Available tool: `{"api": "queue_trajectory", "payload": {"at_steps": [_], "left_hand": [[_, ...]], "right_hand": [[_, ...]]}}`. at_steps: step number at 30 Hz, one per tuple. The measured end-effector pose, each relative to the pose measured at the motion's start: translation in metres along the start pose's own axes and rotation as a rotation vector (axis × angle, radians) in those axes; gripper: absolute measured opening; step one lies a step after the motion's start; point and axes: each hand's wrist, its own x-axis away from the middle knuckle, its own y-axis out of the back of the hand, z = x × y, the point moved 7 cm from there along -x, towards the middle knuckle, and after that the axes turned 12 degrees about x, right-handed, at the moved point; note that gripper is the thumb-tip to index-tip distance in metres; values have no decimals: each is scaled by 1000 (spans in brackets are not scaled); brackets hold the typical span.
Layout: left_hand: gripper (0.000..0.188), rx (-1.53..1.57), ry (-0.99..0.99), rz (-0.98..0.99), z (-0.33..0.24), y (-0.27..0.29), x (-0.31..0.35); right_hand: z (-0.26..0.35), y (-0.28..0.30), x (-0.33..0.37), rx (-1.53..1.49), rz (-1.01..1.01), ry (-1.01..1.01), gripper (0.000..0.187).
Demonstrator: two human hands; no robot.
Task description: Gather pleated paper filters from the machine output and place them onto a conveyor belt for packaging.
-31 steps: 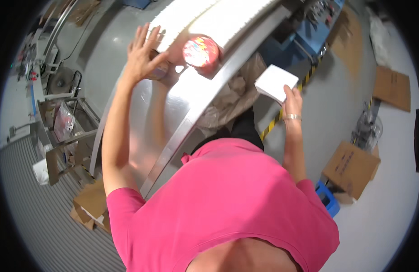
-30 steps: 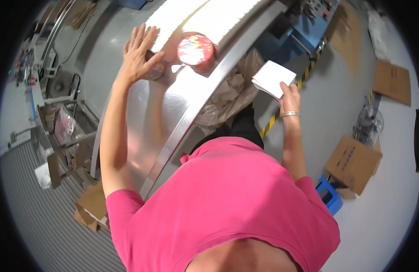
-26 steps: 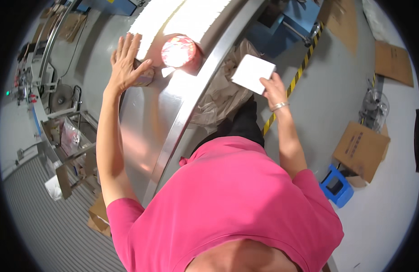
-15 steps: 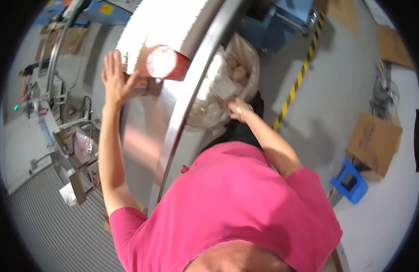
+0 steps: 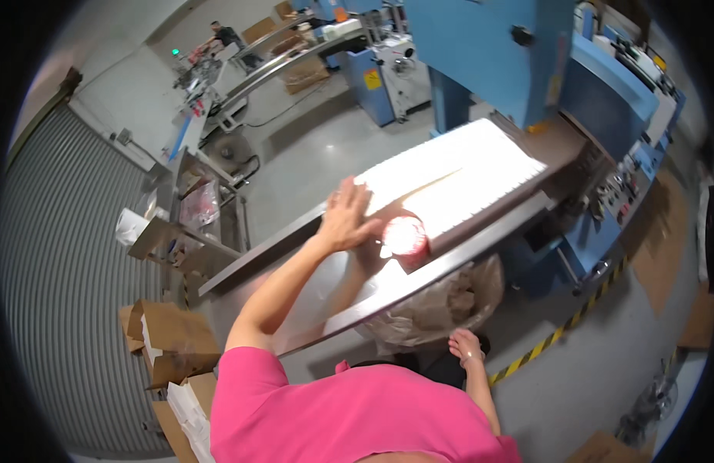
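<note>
My left hand (image 5: 345, 217) is open, fingers spread, at the near-left end of the bright white rows (image 5: 450, 189) on a metal conveyor chute (image 5: 314, 282). Its fingertips reach the rows' edge; whether it presses on them I cannot tell. Right of its thumb stands a red round object (image 5: 413, 251), its top washed out by glare. My right hand (image 5: 466, 346) hangs low with loosely bent fingers and nothing visible in it. Near it, below the chute, is a clear plastic bag (image 5: 450, 302) with crumpled brownish contents.
A large blue machine (image 5: 488, 54) stands at the chute's far right end. Left are a metal cart (image 5: 168, 251) and open cardboard boxes (image 5: 175, 347). Yellow-black tape (image 5: 561, 328) crosses the floor at right. A person (image 5: 227, 37) works far back.
The view has swung, bringing the blue machine into sight. My left hand stays by the white rows. My right hand is farther from the bag's edge.
</note>
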Motion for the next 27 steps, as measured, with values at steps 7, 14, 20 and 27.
{"api": "queue_trajectory", "payload": {"at_steps": [7,14,20,27], "left_hand": [[70,-22,288,-5,11,4,-7],[34,265,450,-720,-59,38,19],[37,176,464,-422,-117,-15,28],[42,173,467,-484,-120,-18,39]], "right_hand": [[57,60,-1,92,95,58,23],[41,205,-4,201,30,-93,21],[74,283,-22,159,-41,-13,17],[91,255,-29,102,-116,103,15]]}}
